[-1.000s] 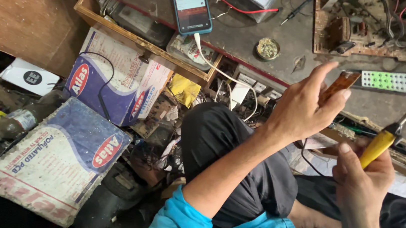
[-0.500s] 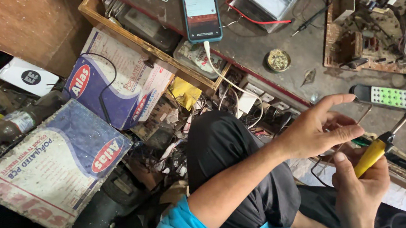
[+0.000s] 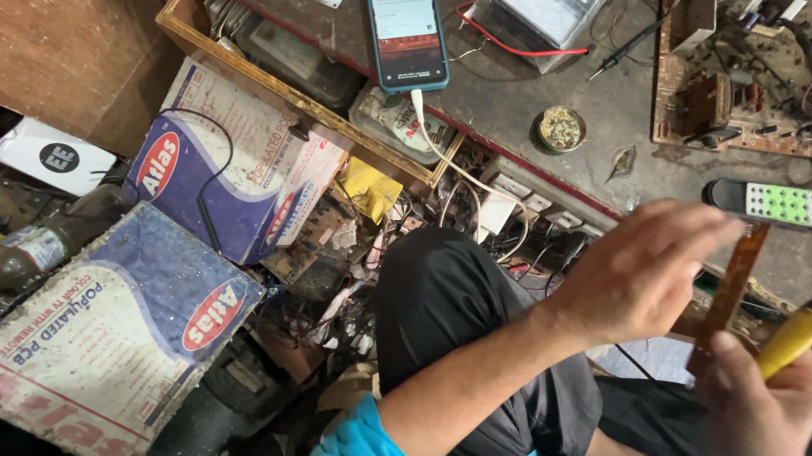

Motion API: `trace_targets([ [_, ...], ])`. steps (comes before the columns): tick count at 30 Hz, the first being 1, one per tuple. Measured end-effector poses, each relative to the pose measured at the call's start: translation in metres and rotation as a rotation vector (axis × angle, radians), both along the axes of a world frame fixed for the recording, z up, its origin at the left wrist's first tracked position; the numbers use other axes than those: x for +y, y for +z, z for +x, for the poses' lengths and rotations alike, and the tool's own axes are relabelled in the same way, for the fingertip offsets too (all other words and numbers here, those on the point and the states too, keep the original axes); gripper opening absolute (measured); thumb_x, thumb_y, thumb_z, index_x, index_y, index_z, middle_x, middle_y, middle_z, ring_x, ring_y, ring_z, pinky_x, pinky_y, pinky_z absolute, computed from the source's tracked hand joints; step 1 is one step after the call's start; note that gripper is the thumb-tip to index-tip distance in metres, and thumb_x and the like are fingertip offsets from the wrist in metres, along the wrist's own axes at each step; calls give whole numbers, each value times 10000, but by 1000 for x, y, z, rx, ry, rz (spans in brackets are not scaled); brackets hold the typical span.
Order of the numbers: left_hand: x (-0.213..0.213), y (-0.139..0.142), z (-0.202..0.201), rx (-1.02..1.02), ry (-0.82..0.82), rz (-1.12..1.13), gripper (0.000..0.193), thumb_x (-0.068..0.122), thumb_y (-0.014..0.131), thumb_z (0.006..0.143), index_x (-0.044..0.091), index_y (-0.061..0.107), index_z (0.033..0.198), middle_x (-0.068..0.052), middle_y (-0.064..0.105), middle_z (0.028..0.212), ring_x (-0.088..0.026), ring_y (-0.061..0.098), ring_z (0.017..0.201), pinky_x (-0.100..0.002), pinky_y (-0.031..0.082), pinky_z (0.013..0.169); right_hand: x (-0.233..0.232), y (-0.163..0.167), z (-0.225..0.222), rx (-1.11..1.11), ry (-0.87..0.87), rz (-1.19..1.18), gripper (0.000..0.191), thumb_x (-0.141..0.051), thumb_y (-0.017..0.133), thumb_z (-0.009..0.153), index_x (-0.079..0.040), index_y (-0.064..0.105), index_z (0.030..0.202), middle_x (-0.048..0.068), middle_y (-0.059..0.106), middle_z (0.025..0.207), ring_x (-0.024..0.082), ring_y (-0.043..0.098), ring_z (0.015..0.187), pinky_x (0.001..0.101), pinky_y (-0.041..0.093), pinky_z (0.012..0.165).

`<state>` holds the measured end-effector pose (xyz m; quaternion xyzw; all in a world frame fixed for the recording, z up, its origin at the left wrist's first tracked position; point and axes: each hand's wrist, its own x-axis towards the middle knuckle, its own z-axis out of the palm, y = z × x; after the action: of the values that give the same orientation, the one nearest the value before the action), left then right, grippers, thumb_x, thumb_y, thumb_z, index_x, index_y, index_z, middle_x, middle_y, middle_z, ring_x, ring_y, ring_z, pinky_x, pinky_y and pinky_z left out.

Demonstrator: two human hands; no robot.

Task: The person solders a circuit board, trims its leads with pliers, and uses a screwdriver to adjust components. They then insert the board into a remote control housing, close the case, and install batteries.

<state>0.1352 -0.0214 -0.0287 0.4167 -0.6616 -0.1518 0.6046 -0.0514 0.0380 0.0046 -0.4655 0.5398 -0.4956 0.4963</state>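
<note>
My left hand (image 3: pixel 638 279) reaches across from the blue sleeve, its fingertips on the upper end of a thin orange-brown strip (image 3: pixel 734 286). The strip slants down to my right hand (image 3: pixel 758 404), whose thumb meets its lower end. My right hand is closed around a yellow-handled tool (image 3: pixel 792 340) whose metal shaft points up to the right. Both hands hover over my dark-trousered knee (image 3: pixel 454 303), at the front edge of the workbench (image 3: pixel 607 126).
On the bench lie a smartphone (image 3: pixel 404 19) on a white cable, a multimeter (image 3: pixel 548 0) with red lead, a round tin (image 3: pixel 559 127), a bare circuit board (image 3: pixel 750 61) and a remote control (image 3: pixel 791 208). Cardboard boxes (image 3: pixel 106 340) and a bottle (image 3: pixel 22 256) crowd the floor at left.
My left hand has come down and to the right with the strip, closing in on my right hand. The view has shifted slightly toward the floor.
</note>
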Motion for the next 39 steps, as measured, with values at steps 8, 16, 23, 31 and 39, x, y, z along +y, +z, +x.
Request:
trace_targets([
  [8,8,-7,-38,-437,-164,-350,669,-12,727,1015,255,394,1529,-4,456,1578,-236,407,1485,-437,316,1282,-4,-24,-83,-18,69,174,267,-118,633,987,-15,570,1225,51,685,958,90,666,773,217,512,626],
  [16,22,3,-46,-432,-264,-382,468,36,644,1087,150,436,1491,-22,627,1274,-214,602,1240,-423,427,1261,0,-24,-110,-10,186,232,292,-183,627,1030,9,585,1245,44,604,825,95,530,625,234,394,518],
  [23,23,13,-28,-213,-132,179,439,122,735,1032,68,482,1386,-94,657,1158,-227,660,937,-332,578,776,4,50,-107,210,-37,97,279,-224,573,1062,-29,609,1259,59,716,992,11,429,563,160,324,475],
  [31,16,24,-24,-218,190,385,610,119,763,903,-7,491,1434,-216,626,1264,-382,639,1154,-458,555,978,5,46,-118,570,-93,38,361,-85,724,1051,7,683,1397,29,713,1010,8,582,831,149,438,697],
  [39,6,14,-44,793,-445,775,566,173,596,1049,49,392,1563,-90,600,1027,-135,622,759,-280,544,576,14,42,-136,529,-48,-4,340,-79,743,1029,14,680,1349,6,707,1064,7,588,905,147,463,783],
])
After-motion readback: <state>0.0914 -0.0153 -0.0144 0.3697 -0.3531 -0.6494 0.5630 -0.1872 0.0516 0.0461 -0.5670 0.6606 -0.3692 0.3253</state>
